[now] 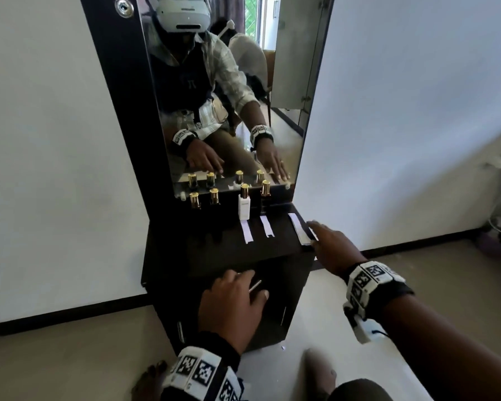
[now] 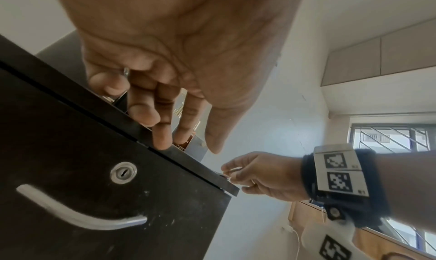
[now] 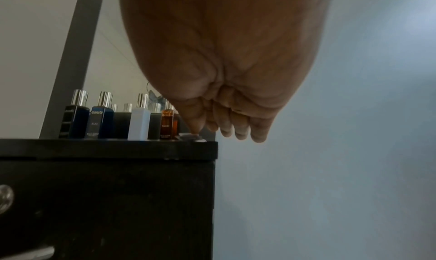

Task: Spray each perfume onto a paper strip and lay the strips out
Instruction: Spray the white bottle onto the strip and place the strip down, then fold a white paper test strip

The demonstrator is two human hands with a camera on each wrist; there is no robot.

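Observation:
Several gold-capped perfume bottles stand at the back of the dark dresser top [image 1: 214, 250]: two dark ones [image 1: 194, 200], a white one [image 1: 244, 204] and an amber one [image 3: 168, 124]. Two paper strips [image 1: 247, 231] [image 1: 266, 226] lie in front of the white and amber bottles. A stack of strips [image 1: 298, 228] lies along the top's right edge. My right hand [image 1: 315, 235] is at that corner, its thumb [image 3: 194, 129] on the stack's near end and a strip end [image 2: 232, 169] pinched against the fingers. My left hand [image 1: 252, 282] rests with straight fingers [image 2: 162, 137] on the dresser's front edge.
A tall mirror [image 1: 229, 96] rises behind the bottles and doubles them. Below the top are a metal drawer handle [image 1: 255, 285], a keyhole [image 2: 123, 172] and a curved door handle [image 2: 80, 219]. White walls flank the dresser. My foot [image 1: 149, 380] is on the floor.

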